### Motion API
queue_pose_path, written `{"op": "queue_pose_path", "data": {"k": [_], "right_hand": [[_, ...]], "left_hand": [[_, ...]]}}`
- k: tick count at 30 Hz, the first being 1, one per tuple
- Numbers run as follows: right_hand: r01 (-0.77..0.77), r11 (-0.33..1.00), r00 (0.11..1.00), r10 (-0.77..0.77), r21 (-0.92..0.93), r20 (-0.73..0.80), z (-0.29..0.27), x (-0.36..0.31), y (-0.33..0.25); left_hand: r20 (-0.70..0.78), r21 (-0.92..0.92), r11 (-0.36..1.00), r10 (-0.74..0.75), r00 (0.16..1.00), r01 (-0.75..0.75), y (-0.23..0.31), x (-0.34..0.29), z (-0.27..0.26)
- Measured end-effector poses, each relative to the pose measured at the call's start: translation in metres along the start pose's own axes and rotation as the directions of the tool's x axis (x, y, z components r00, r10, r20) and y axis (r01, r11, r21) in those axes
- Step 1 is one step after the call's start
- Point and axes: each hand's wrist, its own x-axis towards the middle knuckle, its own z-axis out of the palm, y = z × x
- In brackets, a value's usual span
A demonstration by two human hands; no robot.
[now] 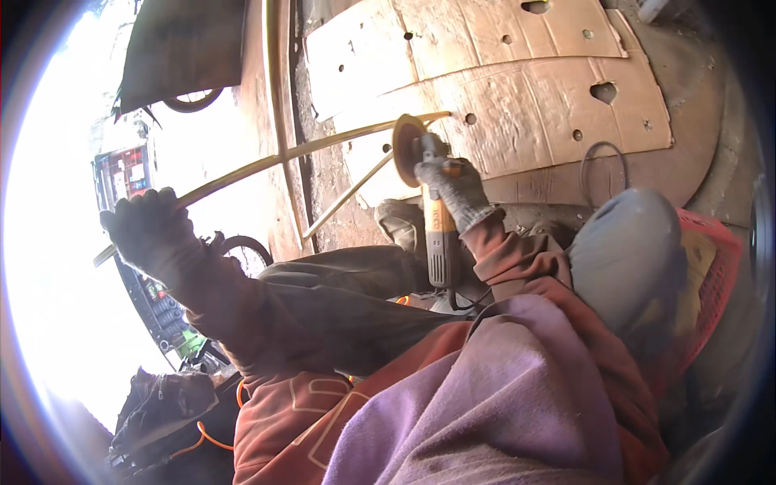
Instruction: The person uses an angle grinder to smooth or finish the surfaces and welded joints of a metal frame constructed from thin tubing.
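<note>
My left hand [151, 230], in a dark glove, is closed around a long, thin, slightly curved strip [242, 171]. The strip runs across to the right and its far end lies over the cardboard. My right hand [454, 190], in a grey knitted glove, grips a yellow and black angle grinder [439, 230] near its head. The grinder's round brown disc [406, 149] stands nearly on edge at the strip, near the strip's far end. Whether disc and strip touch, or the disc spins, I cannot tell.
Flattened cardboard [517, 121] with holes covers the ground ahead. A second thin strip [347, 198] slants below the held one. At my right stands a pink-red plastic crate [707, 283]. An orange cable [212, 436] lies at lower left; a dark panel [184, 52] is at upper left.
</note>
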Motion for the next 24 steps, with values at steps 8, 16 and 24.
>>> {"op": "queue_pose_path", "data": {"k": [8, 16, 24], "right_hand": [[0.282, 0.947, 0.949, -0.252, -0.156, 0.188, 0.082, -0.031, -0.025], [0.038, 0.995, 0.991, -0.05, -0.097, -0.122, -0.003, 0.023, 0.017], [0.555, 0.712, 0.831, -0.503, -0.431, 0.239, 0.05, -0.009, -0.019]], "left_hand": [[0.12, -0.039, 0.999, -0.011, 0.993, 0.015, 0.007, 0.01, 0.011], [-0.002, 0.014, 1.0, -0.015, 1.0, 0.015, -0.003, -0.004, -0.01], [0.107, -0.004, 1.0, 0.018, 0.994, -0.017, 0.001, 0.01, 0.004]]}}
